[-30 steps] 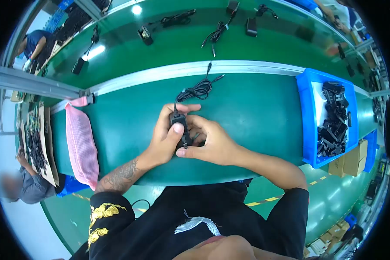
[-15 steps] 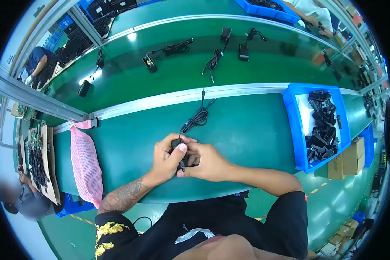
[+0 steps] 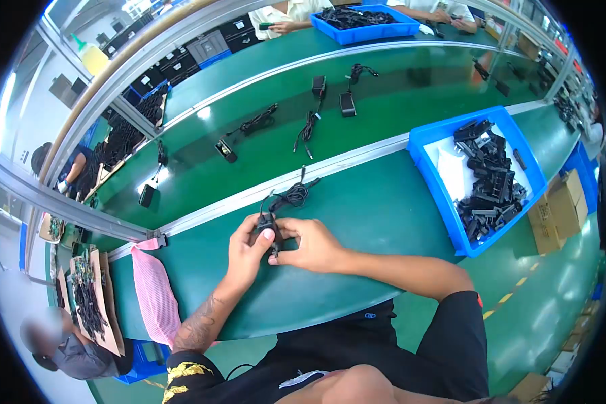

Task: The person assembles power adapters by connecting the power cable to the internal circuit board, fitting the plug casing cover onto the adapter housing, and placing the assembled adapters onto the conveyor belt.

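A small black adapter (image 3: 269, 226) with a coiled black cable (image 3: 293, 195) is held between both hands above the green table (image 3: 363, 236). My left hand (image 3: 246, 250) is wrapped round its left side, with the thumb lying on top. At its right side and lower end, my right hand (image 3: 311, 246) pinches it with thumb and fingers. The cable lies on the table beyond the hands, near the metal rail. How the lower end of the adapter looks is partly hidden by the fingers.
A blue bin (image 3: 451, 222) of black plastic parts stands at the right, a pink mesh bag (image 3: 156, 289) at the left. Several adapters lie on the green surface beyond the metal rail (image 3: 343, 160). Co-workers sit across the table and at the far left.
The view has turned and tilted, so more of the far tables shows. Both hands keep their hold on the adapter, with only slight finger shifts.
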A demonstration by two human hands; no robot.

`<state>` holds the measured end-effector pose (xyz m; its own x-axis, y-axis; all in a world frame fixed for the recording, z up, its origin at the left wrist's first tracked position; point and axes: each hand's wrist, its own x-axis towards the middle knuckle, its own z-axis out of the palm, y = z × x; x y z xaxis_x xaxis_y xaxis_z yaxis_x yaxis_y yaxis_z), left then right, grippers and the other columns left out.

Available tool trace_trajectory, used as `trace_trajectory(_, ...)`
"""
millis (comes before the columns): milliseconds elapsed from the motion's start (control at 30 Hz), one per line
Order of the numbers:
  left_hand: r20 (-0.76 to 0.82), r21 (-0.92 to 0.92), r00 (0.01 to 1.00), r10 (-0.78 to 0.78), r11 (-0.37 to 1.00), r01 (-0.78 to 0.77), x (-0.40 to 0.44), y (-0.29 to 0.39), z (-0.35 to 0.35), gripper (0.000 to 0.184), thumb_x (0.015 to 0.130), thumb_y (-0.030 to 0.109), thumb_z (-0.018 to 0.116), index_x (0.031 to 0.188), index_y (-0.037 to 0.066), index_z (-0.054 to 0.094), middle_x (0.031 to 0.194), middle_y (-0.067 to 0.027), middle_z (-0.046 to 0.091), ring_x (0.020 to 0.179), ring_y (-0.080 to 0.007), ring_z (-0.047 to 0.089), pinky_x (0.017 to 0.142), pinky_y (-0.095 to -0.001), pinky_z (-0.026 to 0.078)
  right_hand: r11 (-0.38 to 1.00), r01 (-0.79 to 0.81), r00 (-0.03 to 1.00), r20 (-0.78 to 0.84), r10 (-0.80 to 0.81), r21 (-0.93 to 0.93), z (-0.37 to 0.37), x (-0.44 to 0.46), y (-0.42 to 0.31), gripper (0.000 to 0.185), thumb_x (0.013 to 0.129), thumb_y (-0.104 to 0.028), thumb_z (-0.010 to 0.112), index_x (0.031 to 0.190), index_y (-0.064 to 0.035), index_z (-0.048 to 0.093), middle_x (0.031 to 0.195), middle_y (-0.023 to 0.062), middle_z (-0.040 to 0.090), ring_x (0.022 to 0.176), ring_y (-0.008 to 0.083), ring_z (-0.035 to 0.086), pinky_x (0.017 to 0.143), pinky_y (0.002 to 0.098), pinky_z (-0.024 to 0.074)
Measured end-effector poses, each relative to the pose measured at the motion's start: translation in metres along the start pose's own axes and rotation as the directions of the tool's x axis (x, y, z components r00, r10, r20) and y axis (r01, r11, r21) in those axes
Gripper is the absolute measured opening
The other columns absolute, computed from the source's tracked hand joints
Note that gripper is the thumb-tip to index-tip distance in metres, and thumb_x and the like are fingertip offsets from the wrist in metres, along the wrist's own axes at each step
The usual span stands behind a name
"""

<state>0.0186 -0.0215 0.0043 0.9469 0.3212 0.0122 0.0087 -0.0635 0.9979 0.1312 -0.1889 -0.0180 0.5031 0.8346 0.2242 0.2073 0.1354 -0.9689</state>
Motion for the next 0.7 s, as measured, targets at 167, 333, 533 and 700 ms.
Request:
trace_trajectory(167, -0.124, 0.06, 0.957, 0.262, 0.965, -0.257, 0.078, 0.065, -0.032, 0.052, 0.108, 0.044, 0.062, 0.136, 0.001, 0.061, 0.112, -0.0074, 0.072, 0.104, -0.0165, 0.068, 0.094, -0.0342, 0.053, 0.988, -0.071, 0.996, -0.055, 0.064, -0.139, -0.024, 0.007, -0.016, 0.071, 0.093, -0.036, 0.081, 0.15, -0.0039, 0.052, 0.127, 0.0157, 0.074, 0.083, 0.0214, 0.074, 0.079, 0.0372, 0.0581)
trace_trajectory(333, -0.512, 0.027, 0.736, 0.442, 0.865, -0.5, 0.19, 0.103, -0.114, 0.044, 0.107, 0.034, 0.068, 0.132, 0.0, 0.054, 0.109, -0.0138, 0.071, 0.092, -0.0254, 0.073, 0.078, -0.0396, 0.062, 0.932, -0.029, 0.998, 0.042, 0.047, -0.362, -0.021, 0.003, -0.004, 0.061, 0.099, -0.03, 0.072, 0.152, -0.0079, 0.051, 0.131, 0.0115, 0.072, 0.091, 0.0217, 0.073, 0.083, 0.0402, 0.0574)
trace_trajectory(533, -0.222, 0.35, 0.966, -0.132, 0.914, 0.205, 0.205, 0.019, -0.184, 0.037, 0.102, 0.032, 0.066, 0.122, 0.001, 0.067, 0.099, -0.0107, 0.072, 0.083, -0.0234, 0.074, 0.065, -0.0391, 0.061, 0.937, -0.001, 0.997, 0.068, 0.027, -0.35, -0.014, 0.002, 0.003, 0.041, 0.099, -0.032, 0.071, 0.132, -0.0084, 0.069, 0.122, 0.0082, 0.075, 0.087, 0.0213, 0.072, 0.08, 0.0384, 0.0569)
trace_trajectory(700, -0.036, 0.908, 0.995, -0.092, 0.413, 0.071, 0.236, -0.015, -0.222, 0.047, 0.093, 0.04, 0.068, 0.118, 0.001, 0.075, 0.099, -0.0166, 0.076, 0.084, -0.0326, 0.076, 0.08, -0.0449, 0.061, 0.962, -0.072, 0.994, 0.062, 0.091, -0.265, -0.021, 0.004, -0.003, 0.03, 0.098, -0.032, 0.069, 0.115, -0.0075, 0.076, 0.112, 0.0094, 0.076, 0.092, 0.0257, 0.072, 0.082, 0.0426, 0.0563)
